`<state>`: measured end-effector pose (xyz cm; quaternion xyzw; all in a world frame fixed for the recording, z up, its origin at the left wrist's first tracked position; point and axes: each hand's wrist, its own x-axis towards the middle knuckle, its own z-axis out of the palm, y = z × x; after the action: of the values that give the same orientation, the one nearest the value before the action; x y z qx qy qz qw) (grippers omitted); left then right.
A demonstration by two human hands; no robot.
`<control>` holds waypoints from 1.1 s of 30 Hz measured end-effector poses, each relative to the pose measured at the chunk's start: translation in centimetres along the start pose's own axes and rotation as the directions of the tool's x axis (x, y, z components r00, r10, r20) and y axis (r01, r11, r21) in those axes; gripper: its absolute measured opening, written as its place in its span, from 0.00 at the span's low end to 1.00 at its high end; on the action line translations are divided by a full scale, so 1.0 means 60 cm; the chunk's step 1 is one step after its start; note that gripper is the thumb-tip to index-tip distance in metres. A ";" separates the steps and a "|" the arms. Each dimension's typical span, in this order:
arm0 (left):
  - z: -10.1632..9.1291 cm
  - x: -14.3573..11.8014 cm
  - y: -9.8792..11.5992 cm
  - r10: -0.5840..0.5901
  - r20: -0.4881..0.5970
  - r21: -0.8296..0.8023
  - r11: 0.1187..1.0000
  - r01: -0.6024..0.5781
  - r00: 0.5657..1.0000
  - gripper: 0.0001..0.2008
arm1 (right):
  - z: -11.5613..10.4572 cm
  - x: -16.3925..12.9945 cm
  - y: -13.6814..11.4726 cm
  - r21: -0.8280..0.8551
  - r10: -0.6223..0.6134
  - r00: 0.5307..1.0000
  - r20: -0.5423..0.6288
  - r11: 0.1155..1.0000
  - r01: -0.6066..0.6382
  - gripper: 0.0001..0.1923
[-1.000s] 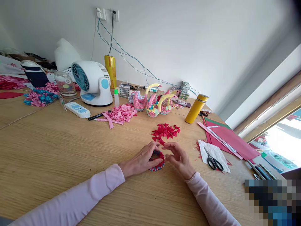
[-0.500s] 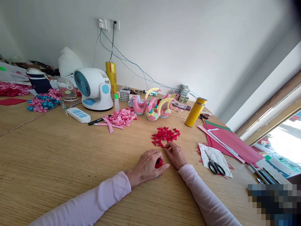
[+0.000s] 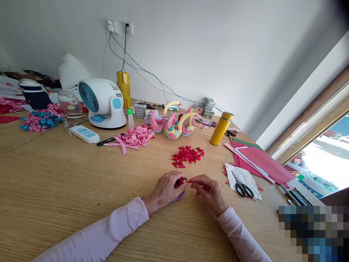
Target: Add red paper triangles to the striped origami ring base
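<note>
My left hand [image 3: 167, 189] is wrapped round a small folded-paper piece [image 3: 180, 196], red on top with blue and pink points below. Most of that piece is hidden under the fingers. Pinched between thumb and fingertips of my right hand [image 3: 208, 191] is a red folded paper triangle [image 3: 190, 181], its tip pointing left beside the piece. Just beyond both hands lies a loose pile of red paper triangles [image 3: 188, 155] on the wooden table [image 3: 109, 174].
Finished paper swans [image 3: 173, 125] stand behind the red pile, with pink paper pieces [image 3: 139, 136] to their left. A white fan [image 3: 103, 103] is further left. To the right are a yellow flask [image 3: 221, 129], black scissors [image 3: 242, 187] on white tissue, and red paper sheets [image 3: 261, 162].
My right hand has drawn back from the red pile with a triangle and now holds it against the left hand's piece. The view has shifted slightly right.
</note>
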<state>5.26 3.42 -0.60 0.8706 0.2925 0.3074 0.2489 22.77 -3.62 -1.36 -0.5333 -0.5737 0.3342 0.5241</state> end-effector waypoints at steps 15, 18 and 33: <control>0.005 0.001 -0.012 0.117 0.067 0.069 0.990 -0.122 0.991 0.11 | 0.009 0.008 -0.008 0.348 0.191 0.973 0.132 0.910 -0.226 0.16; 0.001 0.001 -0.013 0.126 0.106 0.077 0.988 -0.135 0.986 0.14 | 0.009 0.011 -0.006 0.375 0.185 0.970 0.155 0.898 -0.232 0.15; 0.005 -0.001 -0.034 0.126 0.100 -0.042 0.992 -0.122 0.987 0.18 | 0.031 0.027 -0.002 0.389 0.057 0.996 0.068 0.918 -0.079 0.10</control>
<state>4.70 4.74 -2.07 0.8971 0.2192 0.2825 0.2596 21.18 -1.75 -1.27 -0.4283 -0.4909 0.4745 0.5920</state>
